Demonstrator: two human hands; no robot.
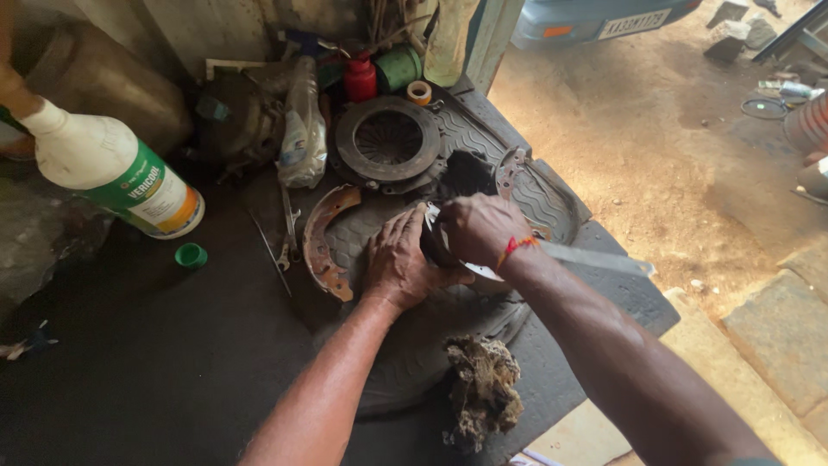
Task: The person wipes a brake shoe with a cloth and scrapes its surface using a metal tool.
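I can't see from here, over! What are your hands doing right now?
Both hands, left and right, pressed on a dark round part. Rusty brake shoe just left of them. Dirty rag wad nearer me.

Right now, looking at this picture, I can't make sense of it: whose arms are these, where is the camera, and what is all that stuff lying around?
There is no machine here. The arms belong to a person, and the single camera sits on that person's head, looking down at their own hands.

The left hand presses flat on a dark round part, mostly hidden under the hands. The right hand, with a red thread at the wrist, closes its grip over the same part; what it holds exactly is hidden.

They work on a black rubber mat on a dark surface. Around them lie a rusty curved brake shoe, a round metal clutch plate, a white bottle with a green label, a small green cap, a red bottle and a clump of dirty rag waste. Sandy ground is outside on the right.
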